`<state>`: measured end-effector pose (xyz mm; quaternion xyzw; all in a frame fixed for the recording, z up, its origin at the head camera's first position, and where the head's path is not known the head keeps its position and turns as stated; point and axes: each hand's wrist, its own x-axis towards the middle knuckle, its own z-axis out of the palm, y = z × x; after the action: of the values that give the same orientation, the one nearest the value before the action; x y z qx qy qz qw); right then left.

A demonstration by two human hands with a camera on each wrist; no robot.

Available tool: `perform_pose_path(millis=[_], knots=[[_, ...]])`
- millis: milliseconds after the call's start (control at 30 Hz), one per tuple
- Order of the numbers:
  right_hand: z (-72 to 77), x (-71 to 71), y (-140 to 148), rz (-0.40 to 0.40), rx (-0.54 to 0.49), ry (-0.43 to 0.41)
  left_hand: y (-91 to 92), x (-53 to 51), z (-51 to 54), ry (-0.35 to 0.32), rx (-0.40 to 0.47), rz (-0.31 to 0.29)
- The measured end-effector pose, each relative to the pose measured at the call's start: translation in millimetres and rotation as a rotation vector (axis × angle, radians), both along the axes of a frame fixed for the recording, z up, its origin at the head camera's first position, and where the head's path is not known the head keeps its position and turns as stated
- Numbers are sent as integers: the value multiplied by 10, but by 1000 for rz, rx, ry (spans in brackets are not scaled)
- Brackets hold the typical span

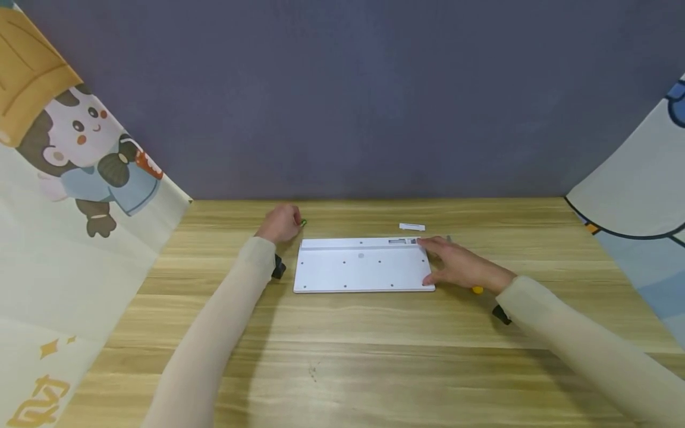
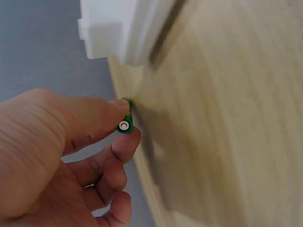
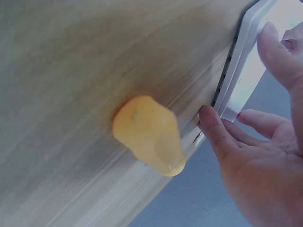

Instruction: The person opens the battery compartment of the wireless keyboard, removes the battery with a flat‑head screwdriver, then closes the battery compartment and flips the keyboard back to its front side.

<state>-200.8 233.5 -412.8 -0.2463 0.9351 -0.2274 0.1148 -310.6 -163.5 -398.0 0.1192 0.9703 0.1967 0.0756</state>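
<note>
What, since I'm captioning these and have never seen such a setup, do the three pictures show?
There is no machine, just a person's bare left hand and right hand. The wide view is taken from the head, the two close ones from each wrist. On the wooden table lie what looks like a white keyboard, underside up with an open slot, a small white cover and a yellow object. The left hand pinches a green battery; the right touches the keyboard.

Dark grey-blue wall [image 1: 353, 101] behind a wood-grain table [image 1: 374, 356], pale cartoon-printed panels [image 1: 80, 279] on both sides.
</note>
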Motion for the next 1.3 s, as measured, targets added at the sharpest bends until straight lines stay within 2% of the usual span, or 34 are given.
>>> perform_pose_path(millis=[167, 367, 600, 967, 1300], knots=[[-3, -5, -12, 4, -3, 1, 1, -9, -51, -1, -35, -5], [3, -12, -24, 13, -8, 13, 14, -10, -47, -20, -50, 3], [26, -26, -40, 33, -21, 47, -12, -13, -60, -31, -15, 9], [29, -20, -41, 22, -7, 27, -19, -29, -73, -40, -6, 11], [12, -3, -12, 4, 8, 5, -51, 44, 9, -20, 32, -39]])
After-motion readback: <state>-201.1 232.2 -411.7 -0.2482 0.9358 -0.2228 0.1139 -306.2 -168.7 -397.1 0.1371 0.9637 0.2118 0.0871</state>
